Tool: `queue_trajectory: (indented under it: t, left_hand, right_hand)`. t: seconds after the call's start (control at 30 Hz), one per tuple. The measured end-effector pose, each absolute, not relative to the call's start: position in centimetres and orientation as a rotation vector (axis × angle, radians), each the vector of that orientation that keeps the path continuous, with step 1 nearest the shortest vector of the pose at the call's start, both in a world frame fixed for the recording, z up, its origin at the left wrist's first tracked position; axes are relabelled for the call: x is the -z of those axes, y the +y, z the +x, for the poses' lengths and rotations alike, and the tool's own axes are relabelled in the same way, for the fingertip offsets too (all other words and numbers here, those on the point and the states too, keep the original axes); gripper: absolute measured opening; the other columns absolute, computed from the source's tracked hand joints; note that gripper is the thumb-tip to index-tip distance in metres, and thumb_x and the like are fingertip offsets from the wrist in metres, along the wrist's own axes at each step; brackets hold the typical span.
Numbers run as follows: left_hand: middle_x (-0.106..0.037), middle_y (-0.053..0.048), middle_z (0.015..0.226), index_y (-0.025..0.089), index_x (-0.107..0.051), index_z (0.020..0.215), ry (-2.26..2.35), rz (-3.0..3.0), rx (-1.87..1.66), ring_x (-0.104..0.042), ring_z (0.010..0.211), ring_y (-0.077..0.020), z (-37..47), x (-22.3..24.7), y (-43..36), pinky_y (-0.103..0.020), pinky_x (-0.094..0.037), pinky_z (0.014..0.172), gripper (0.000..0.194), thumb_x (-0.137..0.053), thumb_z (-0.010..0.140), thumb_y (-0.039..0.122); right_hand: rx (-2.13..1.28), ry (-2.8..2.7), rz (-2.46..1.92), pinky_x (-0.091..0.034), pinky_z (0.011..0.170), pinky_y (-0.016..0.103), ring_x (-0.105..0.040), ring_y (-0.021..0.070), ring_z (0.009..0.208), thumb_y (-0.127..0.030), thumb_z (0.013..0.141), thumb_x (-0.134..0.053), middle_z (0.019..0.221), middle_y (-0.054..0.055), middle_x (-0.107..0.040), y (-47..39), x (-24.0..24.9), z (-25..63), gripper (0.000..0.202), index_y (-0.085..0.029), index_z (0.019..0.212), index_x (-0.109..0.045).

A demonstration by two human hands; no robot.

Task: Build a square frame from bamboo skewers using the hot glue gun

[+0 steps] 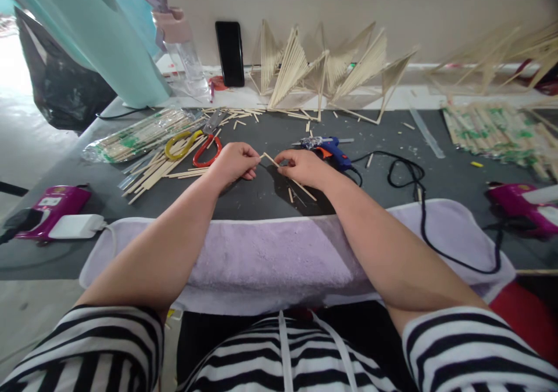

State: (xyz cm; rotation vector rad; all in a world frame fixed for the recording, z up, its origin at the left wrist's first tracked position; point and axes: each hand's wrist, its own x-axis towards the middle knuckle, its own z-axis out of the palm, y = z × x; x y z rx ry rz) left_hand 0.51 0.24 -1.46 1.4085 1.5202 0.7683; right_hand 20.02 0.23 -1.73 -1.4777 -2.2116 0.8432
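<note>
2 hands meet at a thin stick [305, 190] above the work table [379, 197]

The left hand [238, 162] has its thumb and fingertips narrowed to a pinch on pale wood at the upper end of the stick; whether a 2nd piece joins there is too small to tell. The right hand [300, 168] holds the same stick between thumb and fingers, partway along, and the lower end slants out towards the person. The stick is in front of the person, between the hands.

Just beyond the right hand lies a blue glue gun [333, 150], its black cord [422, 217] looping down over a lilac towel [270, 252] along the near edge. Near the left hand are scissors [198, 134] with 1 yellow and 1 red handle, resting on loose sticks [159, 171]. 2 packs of sticks lie well apart, 1 on the left [139, 133] and 1 on the right [497, 130]. At the wall, a black phone [229, 54] leans upright between a clear bottle [187, 60] and fan-shaped stick frames [294, 69].
</note>
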Motion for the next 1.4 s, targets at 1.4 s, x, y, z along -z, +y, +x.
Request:
queue_trajectory:
  t: [1.4]
  left_hand:
    - [-0.058,0.003,0.051,0.014,-0.061,0.077,1.516,1.429,-0.772,-0.059,0.044,-0.0091,0.54,1.5,0.18,-0.018,-0.05,0.047,0.007,-0.063,0.083,0.011]
  right_hand:
    - [-0.848,-2.215,-1.458,-0.038,0.069,0.027,-0.054,0.0141,0.071,-0.019,0.082,-0.062,0.082,0.002,-0.066,0.44,2.12,20.07,0.026,-0.019,0.106,-0.074]
